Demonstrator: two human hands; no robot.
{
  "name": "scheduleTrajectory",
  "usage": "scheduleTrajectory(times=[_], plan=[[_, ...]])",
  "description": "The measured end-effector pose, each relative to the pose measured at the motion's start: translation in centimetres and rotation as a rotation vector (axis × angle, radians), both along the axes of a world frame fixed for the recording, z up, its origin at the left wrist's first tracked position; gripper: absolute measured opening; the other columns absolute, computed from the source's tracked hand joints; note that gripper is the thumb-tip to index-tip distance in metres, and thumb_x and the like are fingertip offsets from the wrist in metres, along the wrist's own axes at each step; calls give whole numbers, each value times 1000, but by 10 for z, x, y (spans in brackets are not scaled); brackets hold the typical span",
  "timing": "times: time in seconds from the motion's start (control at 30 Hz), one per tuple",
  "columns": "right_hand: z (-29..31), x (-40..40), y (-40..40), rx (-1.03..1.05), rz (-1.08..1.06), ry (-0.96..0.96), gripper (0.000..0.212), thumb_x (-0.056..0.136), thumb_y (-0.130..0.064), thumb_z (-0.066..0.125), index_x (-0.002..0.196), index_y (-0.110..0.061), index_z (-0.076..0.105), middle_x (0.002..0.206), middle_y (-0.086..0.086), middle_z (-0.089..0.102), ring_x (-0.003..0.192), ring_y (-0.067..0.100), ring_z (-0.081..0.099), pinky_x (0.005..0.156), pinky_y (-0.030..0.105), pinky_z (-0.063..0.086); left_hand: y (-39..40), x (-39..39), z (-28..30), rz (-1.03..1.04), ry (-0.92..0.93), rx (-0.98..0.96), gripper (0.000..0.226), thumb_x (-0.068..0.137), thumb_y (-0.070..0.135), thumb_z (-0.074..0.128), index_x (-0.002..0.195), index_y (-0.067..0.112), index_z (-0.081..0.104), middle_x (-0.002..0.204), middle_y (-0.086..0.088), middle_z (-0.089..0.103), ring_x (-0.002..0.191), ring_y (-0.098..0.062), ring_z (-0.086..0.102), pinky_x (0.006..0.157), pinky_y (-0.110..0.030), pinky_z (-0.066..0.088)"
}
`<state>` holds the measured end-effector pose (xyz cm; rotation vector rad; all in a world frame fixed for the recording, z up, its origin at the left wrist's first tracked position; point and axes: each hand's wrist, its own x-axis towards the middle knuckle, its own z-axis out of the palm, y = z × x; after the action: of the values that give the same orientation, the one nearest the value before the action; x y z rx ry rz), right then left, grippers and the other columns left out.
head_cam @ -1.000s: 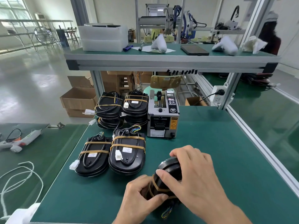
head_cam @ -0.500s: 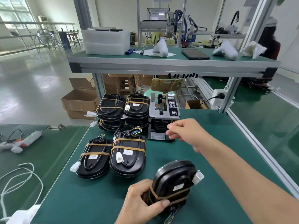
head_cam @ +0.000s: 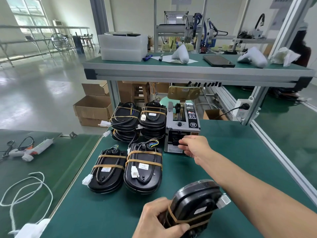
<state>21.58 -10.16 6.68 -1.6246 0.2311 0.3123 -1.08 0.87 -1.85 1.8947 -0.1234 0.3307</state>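
My left hand (head_cam: pixel 157 219) grips a black oval plastic unit (head_cam: pixel 195 205) bound with rubber bands, tilted up off the green mat near the front edge; a white connector sticks out on its right. My right hand (head_cam: pixel 193 146) reaches forward to the front slot of the grey tape dispenser (head_cam: pixel 181 127), its fingertips pinched together at the outlet. Whether a piece of tape is between them is too small to see.
Two banded black units (head_cam: pixel 108 170) (head_cam: pixel 144 170) lie side by side mid-mat, with two stacks of the same units (head_cam: pixel 139 121) behind them. A shelf (head_cam: pixel 188 73) overhangs the back. A glue gun (head_cam: pixel 32 149) and white cord (head_cam: pixel 25 191) lie on the left table.
My right hand left the black unit and moved forward to the tape dispenser's outlet. My left hand kept the unit and tilted it up.
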Motion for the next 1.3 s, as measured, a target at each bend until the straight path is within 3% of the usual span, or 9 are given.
scheduleTrajectory(times=[0.1, 0.2, 0.43, 0.67, 0.97, 1.07, 1.13, 1.23, 1.3], plan=[[-3, 4, 5, 60, -44, 47, 11, 96, -4, 63, 93, -13, 68, 93, 7, 80, 62, 11, 75, 50, 21, 48, 2, 1, 0, 9, 3, -43, 33, 72, 59, 92, 85, 31, 81, 76, -7, 62, 74, -23, 64, 69, -32, 39], [-5, 7, 11, 78, -86, 62, 10, 95, -3, 64, 90, -10, 69, 89, 8, 80, 59, 11, 74, 46, 19, 47, 3, 2, 0, 17, 5, -31, 35, 72, 61, 92, 82, 30, 80, 75, -11, 59, 74, -30, 62, 68, -34, 37], [-9, 12, 24, 65, -198, 50, 4, 90, -3, 73, 88, -5, 71, 78, 10, 78, 58, 15, 73, 47, 22, 46, 3, 3, -2, 28, 17, -31, 32, 74, 57, 93, 88, 30, 83, 76, -10, 63, 75, -30, 65, 68, -35, 40], [-16, 16, 32, 88, -292, 43, 4, 89, -4, 76, 90, -5, 72, 72, 8, 77, 55, 13, 73, 41, 18, 46, 3, 4, -11, 30, 61, -70, 40, 76, 48, 95, 104, 21, 84, 91, -10, 73, 91, -32, 73, 81, -58, 54], [-19, 15, 35, 80, -329, 43, 5, 88, -5, 75, 85, -7, 71, 65, 6, 76, 50, 10, 71, 44, 19, 47, 3, 6, -16, 62, 34, -27, 38, 75, 49, 95, 99, 23, 84, 89, -6, 75, 90, -27, 74, 80, -56, 55], [-18, 11, 35, 44, -222, 85, 2, 88, -4, 73, 86, -4, 73, 63, 6, 75, 46, 9, 68, 42, 18, 45, 2, 6, -14, 60, 27, -29, 39, 75, 50, 94, 101, 23, 84, 89, -6, 74, 90, -28, 74, 78, -56, 54], [-20, 3, 31, 13, -23, 159, 4, 89, -6, 72, 86, -4, 74, 64, 4, 76, 45, 7, 66, 43, 16, 45, 2, 5, -14, 53, 26, -38, 39, 76, 50, 94, 103, 24, 84, 89, -6, 74, 89, -29, 74, 78, -56, 54], [-25, -10, 16, 22, 255, 209, 3, 91, -12, 74, 91, -10, 76, 75, 2, 78, 54, 7, 68, 49, 19, 50, 2, 4, -14, 49, 25, -34, 41, 77, 50, 94, 105, 22, 84, 89, -6, 74, 89, -27, 74, 77, -55, 55], [-27, -16, 1, 62, 322, 175, 1, 91, -15, 76, 91, -14, 75, 79, 2, 78, 59, 9, 68, 53, 21, 52, 2, 5, -15, 54, 22, -21, 39, 76, 48, 95, 105, 23, 84, 89, -4, 74, 89, -24, 75, 78, -53, 56]])
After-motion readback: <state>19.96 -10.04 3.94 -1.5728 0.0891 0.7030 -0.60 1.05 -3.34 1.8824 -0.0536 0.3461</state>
